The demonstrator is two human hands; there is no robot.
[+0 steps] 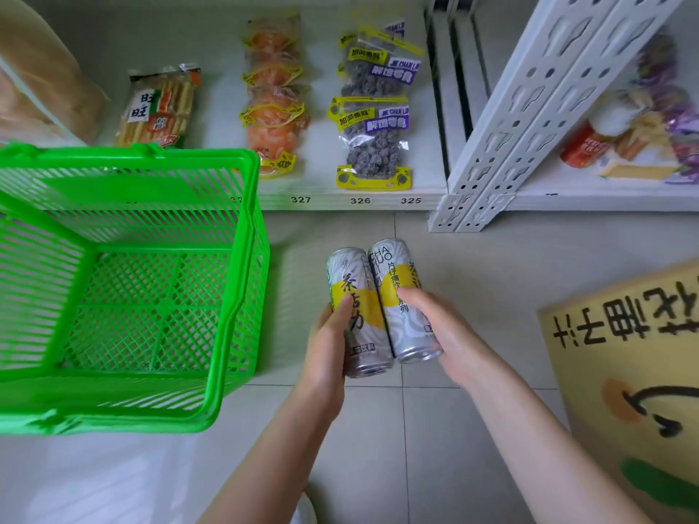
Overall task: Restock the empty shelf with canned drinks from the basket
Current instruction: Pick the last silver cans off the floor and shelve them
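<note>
Two slim silver cans with yellow patches and black characters are held side by side above the tiled floor, tops pointing toward the shelf. My left hand (328,336) grips the left can (355,296). My right hand (435,323) grips the right can (397,281). The two cans touch along their sides. The green plastic basket (234,259) stands to the left on the floor, and nothing shows inside it. The white bottom shelf (340,202) runs across the top of the view, just beyond the cans.
The shelf holds a biscuit-stick pack (159,107), orange snack bags (274,104) and dark dried-fruit bags (372,119). A white perforated upright (507,145) divides it from a right bay with mixed snacks (635,138). A cardboard box (635,372) sits right.
</note>
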